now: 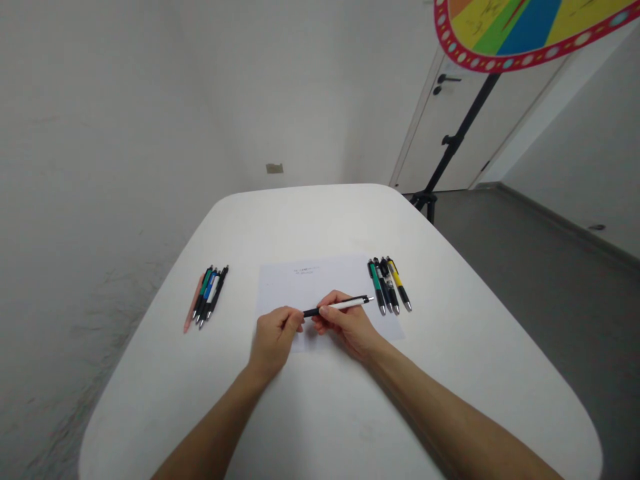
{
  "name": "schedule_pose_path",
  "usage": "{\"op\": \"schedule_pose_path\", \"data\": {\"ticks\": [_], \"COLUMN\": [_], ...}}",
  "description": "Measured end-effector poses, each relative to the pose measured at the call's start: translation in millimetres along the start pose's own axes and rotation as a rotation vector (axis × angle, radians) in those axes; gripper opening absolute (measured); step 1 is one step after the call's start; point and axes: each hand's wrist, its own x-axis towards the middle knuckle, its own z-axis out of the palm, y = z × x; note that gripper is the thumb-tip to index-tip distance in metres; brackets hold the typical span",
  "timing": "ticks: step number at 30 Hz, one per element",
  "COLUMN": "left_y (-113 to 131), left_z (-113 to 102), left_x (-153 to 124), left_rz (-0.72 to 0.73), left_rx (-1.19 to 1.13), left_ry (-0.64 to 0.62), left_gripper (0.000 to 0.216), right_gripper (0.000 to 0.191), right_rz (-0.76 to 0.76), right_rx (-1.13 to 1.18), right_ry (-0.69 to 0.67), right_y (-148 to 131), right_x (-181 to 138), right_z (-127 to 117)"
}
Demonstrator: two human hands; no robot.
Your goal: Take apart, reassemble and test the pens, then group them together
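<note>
A white ballpoint pen (pixel 349 304) with a black grip lies nearly level between my hands, its clicker end pointing right. My right hand (pixel 350 328) pinches it around the grip and lower barrel. At the pen's tip end, my left hand (pixel 275 333) is closed, thumb and fingers pressed together on it; the tip itself is hidden. Both hands are over a sheet of white paper (pixel 285 287), which bears a few small lines of writing near its top, too small to read.
Several pens (pixel 204 297) lie side by side left of the paper, one pinkish. Another group of pens (pixel 387 283) overlaps the paper's right edge. They all rest on a white table (pixel 300 220) with rounded corners. Beyond it stands a colourful wheel (pixel 530 33) on a black stand (pixel 460 137).
</note>
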Motion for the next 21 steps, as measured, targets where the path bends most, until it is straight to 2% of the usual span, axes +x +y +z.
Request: {"op": "schedule_pose_path", "data": {"ticks": [3, 7, 12, 14, 18, 21], "left_y": [-4.4, -7.2, -5.2, -4.1, -4.5, -6.6], "left_z": [-0.2, 0.5, 0.6, -0.4, -1.3, 0.1], "left_x": [0.7, 2.1, 2.5, 2.4, 2.4, 2.0], "left_rz": [-0.045, -0.052, -0.021, -0.013, -0.004, 0.002], "left_rx": [-0.093, -0.141, -0.083, -0.054, -0.029, -0.057], "left_ry": [0.027, 0.093, 0.091, 0.062, 0.006, 0.031], "left_gripper": [0.044, 0.024, 0.015, 0.018, 0.038, 0.032], "right_gripper": [0.031, 0.031, 0.031, 0.031, 0.032, 0.032], "right_rz": [-0.005, -0.003, -0.003, 0.001, 0.014, 0.008], "right_rx": [-0.001, 0.046, 0.055, 0.051, 0.055, 0.067], "right_ry": [-0.003, 0.034, 0.030, 0.020, 0.020, 0.031], "right_y": [1.8, 3.5, 3.2, 2.8, 3.1, 3.9], "right_x": [0.4, 2.9, 3.8, 3.6, 3.7, 4.1], "right_z": [0.2, -2.1, -4.1, -4.2, -4.0, -4.4]}}
